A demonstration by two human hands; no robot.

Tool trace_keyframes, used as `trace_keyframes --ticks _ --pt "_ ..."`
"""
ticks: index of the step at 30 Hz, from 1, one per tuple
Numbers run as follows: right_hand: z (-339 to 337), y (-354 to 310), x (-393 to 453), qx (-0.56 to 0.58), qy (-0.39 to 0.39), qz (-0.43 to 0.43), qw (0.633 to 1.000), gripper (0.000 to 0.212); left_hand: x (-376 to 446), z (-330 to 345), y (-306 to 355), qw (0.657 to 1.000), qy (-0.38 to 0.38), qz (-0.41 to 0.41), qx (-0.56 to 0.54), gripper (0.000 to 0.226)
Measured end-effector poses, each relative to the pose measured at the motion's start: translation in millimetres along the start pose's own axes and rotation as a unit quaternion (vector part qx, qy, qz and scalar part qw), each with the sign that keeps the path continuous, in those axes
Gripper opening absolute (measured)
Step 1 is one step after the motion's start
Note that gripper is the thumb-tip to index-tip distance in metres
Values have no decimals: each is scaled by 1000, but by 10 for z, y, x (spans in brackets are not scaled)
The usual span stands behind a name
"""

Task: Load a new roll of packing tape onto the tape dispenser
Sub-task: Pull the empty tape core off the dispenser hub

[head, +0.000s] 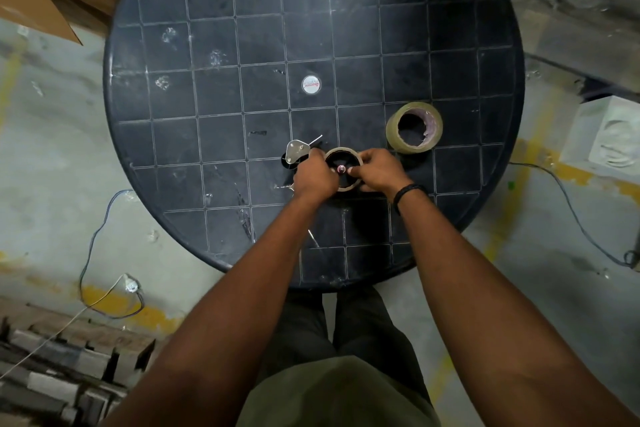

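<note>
At the frame's centre, on the round worktop [214,45], both hands' grip closes on the tape dispenser [298,151]: left hand [316,177] apparently clasping its frame, right hand [377,172] pinching the mounted core [343,168]. The new tape roll [414,127] lies just right, untouched.

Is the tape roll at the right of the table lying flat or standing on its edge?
Tilted, neither flat nor fully on edge. The tape roll on the table shows both its open core and its outer band, apart from both hands.
</note>
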State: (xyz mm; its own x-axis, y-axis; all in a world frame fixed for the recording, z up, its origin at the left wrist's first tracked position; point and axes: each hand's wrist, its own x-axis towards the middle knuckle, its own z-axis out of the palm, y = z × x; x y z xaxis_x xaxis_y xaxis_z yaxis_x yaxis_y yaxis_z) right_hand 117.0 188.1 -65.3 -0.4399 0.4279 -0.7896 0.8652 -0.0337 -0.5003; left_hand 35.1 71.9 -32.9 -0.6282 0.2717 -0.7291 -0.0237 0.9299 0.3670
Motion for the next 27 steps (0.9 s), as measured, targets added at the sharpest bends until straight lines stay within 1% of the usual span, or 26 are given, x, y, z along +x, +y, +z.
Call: trace_keyframes --ticks 3,5,11,16,19,22,25,27 --pt "69 -45 -30 1 25 18 1000 9 -51 60 25 999 5 -11 39 39" --pt "81 -42 -32 -9 35 25 999 4 -65 95 32 998 5 -15 54 39" --pt "99 -27 3 -59 39 29 997 19 -19 83 44 999 9 -21 28 41" --pt "90 -15 -71 -33 35 65 997 17 -22 100 33 1000 4 -18 23 43" --pt "106 -7 -76 -15 43 71 996 20 -18 120 34 999 -2 -25 33 47" --pt "127 -18 -97 -5 57 74 996 18 -23 125 48 999 -7 -25 46 48" --pt "151 -60 -193 -28 92 56 994 17 -45 135 46 998 17 -13 51 44" --pt "165 -78 -276 -38 117 47 991 24 -94 146 38 997 47 2 67 36"
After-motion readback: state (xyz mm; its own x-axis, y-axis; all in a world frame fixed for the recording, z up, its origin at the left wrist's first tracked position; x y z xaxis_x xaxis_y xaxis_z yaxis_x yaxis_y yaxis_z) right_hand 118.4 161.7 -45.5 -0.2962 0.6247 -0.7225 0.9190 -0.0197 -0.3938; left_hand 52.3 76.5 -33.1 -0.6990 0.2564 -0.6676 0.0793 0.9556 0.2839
